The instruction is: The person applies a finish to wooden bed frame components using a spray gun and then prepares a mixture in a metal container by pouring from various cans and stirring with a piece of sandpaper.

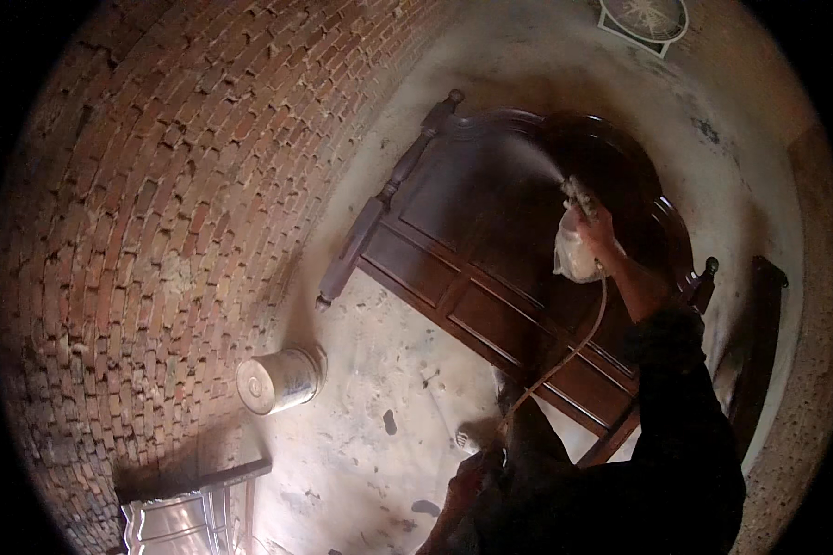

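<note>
My right hand (590, 225) is wrapped round a metal spray gun (578, 194) with a pale, bag-covered cup (574, 254) below it. A pale mist leaves the nozzle toward a dark reddish-brown carved wooden headboard (416, 259) with turned posts and recessed panels. A thin hose (574, 351) hangs from the gun and runs down past my body. My left hand (465, 481) is low at the bottom of the view, near the hose; its fingers are in shadow, so I cannot make out whether it holds anything. A foot (465, 442) shows just beyond it.
A brick wall (148, 231) rises on the left, with a pale bucket (273, 379) on the stained floor (361, 388) near it. A glossy panelled piece (176, 523) lies at the lower left. A dark wooden piece (754, 351) stands at the right. A round-faced fixture (643, 18) is at the top.
</note>
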The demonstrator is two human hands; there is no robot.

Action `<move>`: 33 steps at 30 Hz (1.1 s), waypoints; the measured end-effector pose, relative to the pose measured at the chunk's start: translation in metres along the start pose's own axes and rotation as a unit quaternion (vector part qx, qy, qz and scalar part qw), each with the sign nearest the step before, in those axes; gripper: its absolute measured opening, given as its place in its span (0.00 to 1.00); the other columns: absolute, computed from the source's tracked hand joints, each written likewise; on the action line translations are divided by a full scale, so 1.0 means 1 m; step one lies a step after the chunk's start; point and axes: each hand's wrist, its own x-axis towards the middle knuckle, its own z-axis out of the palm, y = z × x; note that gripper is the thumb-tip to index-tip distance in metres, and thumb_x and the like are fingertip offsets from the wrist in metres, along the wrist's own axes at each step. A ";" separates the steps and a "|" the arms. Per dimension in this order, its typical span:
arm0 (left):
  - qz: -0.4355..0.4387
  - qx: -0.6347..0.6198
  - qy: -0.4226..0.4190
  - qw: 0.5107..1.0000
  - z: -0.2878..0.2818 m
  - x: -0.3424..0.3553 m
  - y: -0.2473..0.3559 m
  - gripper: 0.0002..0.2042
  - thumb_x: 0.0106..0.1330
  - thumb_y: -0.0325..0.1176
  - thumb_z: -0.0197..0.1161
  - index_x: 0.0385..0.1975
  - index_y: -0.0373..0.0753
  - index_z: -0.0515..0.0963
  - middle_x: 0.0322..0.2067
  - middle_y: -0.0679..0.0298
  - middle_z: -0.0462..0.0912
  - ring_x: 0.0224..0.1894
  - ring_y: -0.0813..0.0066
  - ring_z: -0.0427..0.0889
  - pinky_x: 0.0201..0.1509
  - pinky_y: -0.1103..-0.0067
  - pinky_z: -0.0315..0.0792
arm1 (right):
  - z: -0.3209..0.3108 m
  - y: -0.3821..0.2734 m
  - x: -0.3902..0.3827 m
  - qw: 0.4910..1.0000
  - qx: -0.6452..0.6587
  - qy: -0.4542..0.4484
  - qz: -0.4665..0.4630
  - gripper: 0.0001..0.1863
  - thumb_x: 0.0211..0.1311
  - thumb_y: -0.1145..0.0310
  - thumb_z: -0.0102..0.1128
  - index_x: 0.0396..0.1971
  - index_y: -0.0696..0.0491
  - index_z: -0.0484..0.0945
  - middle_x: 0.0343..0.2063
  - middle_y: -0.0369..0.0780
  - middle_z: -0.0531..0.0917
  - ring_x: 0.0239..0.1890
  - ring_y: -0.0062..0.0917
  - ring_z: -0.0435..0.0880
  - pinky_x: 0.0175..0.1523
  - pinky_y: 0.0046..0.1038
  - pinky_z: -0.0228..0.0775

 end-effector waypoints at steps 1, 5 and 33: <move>-0.002 -0.012 -0.009 1.000 0.002 0.017 0.005 0.12 0.73 0.34 0.53 0.48 0.40 0.82 0.29 0.60 0.83 0.31 0.71 0.82 0.36 0.75 0.75 | -0.001 -0.001 0.023 0.997 -0.065 0.035 -0.007 0.22 0.68 0.67 0.58 0.60 0.52 0.73 0.47 0.45 0.84 0.50 0.30 0.84 0.52 0.32 0.76; 0.036 -0.040 0.011 0.998 -0.027 0.066 0.089 0.14 0.73 0.33 0.52 0.51 0.38 0.80 0.36 0.59 0.83 0.36 0.65 0.83 0.40 0.72 0.76 | 0.006 0.004 0.070 0.996 0.039 0.077 -0.034 0.22 0.67 0.65 0.59 0.60 0.52 0.74 0.46 0.46 0.84 0.50 0.33 0.84 0.53 0.33 0.75; -0.255 -0.051 -0.036 0.965 0.002 -0.013 -0.035 0.12 0.70 0.37 0.55 0.47 0.40 0.79 0.36 0.52 0.84 0.35 0.57 0.84 0.38 0.68 0.78 | 0.102 0.033 -0.055 0.979 -0.064 -0.191 0.027 0.24 0.66 0.52 0.60 0.56 0.50 0.76 0.51 0.45 0.82 0.52 0.39 0.82 0.57 0.39 0.73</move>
